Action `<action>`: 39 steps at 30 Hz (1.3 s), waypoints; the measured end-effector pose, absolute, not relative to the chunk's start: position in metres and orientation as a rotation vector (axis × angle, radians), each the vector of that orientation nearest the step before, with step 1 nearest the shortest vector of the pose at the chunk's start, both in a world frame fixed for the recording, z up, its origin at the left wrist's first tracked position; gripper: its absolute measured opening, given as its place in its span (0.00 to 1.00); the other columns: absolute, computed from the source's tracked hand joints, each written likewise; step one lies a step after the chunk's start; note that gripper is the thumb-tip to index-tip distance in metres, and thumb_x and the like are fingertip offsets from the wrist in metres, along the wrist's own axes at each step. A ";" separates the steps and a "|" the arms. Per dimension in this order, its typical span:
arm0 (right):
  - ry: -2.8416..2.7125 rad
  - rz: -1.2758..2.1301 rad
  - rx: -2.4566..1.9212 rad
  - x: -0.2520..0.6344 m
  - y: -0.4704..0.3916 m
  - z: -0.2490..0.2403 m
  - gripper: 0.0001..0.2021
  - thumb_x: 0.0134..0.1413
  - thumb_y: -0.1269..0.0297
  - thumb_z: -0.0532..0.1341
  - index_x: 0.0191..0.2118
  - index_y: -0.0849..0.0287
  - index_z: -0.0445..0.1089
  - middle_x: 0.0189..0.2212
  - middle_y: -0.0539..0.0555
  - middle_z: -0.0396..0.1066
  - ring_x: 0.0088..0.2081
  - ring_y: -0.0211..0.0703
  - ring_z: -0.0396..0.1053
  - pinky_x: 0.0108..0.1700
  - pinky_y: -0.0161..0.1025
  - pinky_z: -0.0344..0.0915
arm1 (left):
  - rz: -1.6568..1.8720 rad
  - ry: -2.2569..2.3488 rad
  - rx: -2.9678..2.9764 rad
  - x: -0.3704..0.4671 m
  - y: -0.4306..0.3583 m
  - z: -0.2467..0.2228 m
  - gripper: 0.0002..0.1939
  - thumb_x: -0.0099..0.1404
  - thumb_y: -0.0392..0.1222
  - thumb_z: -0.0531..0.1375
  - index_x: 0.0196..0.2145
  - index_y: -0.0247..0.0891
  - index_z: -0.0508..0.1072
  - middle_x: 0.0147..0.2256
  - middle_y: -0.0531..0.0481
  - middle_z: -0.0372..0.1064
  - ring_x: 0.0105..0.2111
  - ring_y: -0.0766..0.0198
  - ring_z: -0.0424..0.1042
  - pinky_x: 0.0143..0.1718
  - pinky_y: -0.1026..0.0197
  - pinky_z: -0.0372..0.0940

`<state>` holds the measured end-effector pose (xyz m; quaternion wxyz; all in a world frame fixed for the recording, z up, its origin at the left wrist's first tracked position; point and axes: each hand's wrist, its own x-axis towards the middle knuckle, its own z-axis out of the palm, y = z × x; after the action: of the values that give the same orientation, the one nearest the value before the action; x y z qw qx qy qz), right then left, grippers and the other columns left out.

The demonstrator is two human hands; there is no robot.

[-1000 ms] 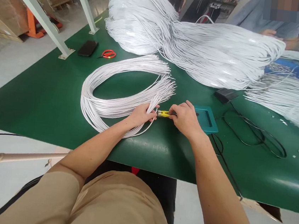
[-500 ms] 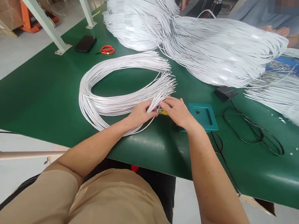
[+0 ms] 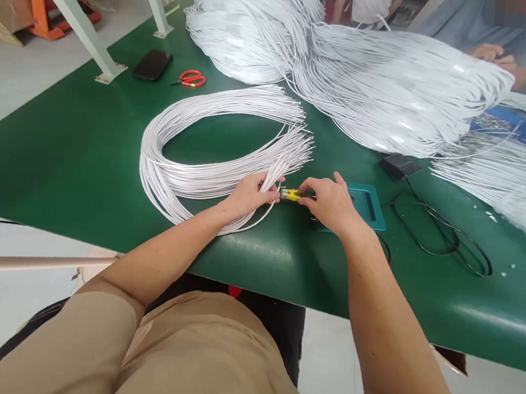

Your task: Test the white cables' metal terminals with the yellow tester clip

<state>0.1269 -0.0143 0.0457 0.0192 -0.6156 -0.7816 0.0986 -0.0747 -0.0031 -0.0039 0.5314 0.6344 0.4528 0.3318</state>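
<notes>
My left hand [image 3: 251,197] is closed around a few white cables [image 3: 272,176] at the near side of a looped bundle of white cables [image 3: 154,154]. Its thumb and fingertips reach the metal end of a small yellow-and-metal piece [image 3: 292,194]. My right hand [image 3: 332,204] is at the other end of that piece, fingers bent toward the thumb in a pinch; whatever is between them is too small to make out. Behind the right hand sits a teal tray-like device [image 3: 370,207], partly hidden by the hand and wrist.
Red-handled snips [image 3: 192,78] and a black phone-like object [image 3: 152,64] lie at the back left. Large white cable bundles [image 3: 396,92] fill the far side. A black pedal-like box [image 3: 400,167] with a looping cord is at right. Co-workers stand across the green table [image 3: 60,157].
My right hand has drawn back to the right from the left hand, exposing more of the yellow piece. My left hand keeps its hold on the cables. The view has shifted slightly.
</notes>
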 end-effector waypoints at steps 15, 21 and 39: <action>-2.390 0.224 -1.779 0.134 -0.012 0.037 0.04 0.49 0.70 0.58 0.29 0.56 0.68 0.26 0.49 0.73 0.34 0.43 0.69 0.64 0.54 0.46 | 0.721 1.255 1.756 -0.068 -0.006 -0.002 0.12 0.52 0.41 0.62 0.36 0.37 0.78 0.36 0.51 0.77 0.38 0.57 0.72 0.44 0.57 0.63; -2.398 0.260 -1.787 0.134 -0.011 0.039 0.05 0.50 0.71 0.57 0.30 0.55 0.69 0.27 0.48 0.74 0.34 0.43 0.69 0.65 0.55 0.45 | 0.730 1.285 1.856 -0.065 -0.008 -0.007 0.07 0.54 0.42 0.62 0.30 0.37 0.76 0.33 0.51 0.74 0.34 0.59 0.69 0.39 0.59 0.61; -2.082 -0.280 -1.806 0.122 -0.051 0.034 0.19 0.66 0.59 0.49 0.54 0.62 0.68 0.54 0.65 0.69 0.56 0.57 0.63 0.61 0.58 0.51 | 0.767 1.082 1.437 -0.080 0.001 -0.006 0.21 0.50 0.40 0.65 0.44 0.35 0.76 0.31 0.51 0.75 0.31 0.60 0.74 0.39 0.57 0.66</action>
<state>0.1215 -0.0512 0.0339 0.1847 -0.6407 -0.7385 -0.0994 -0.0798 0.0005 -0.0055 0.5588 0.6093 0.4589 0.3253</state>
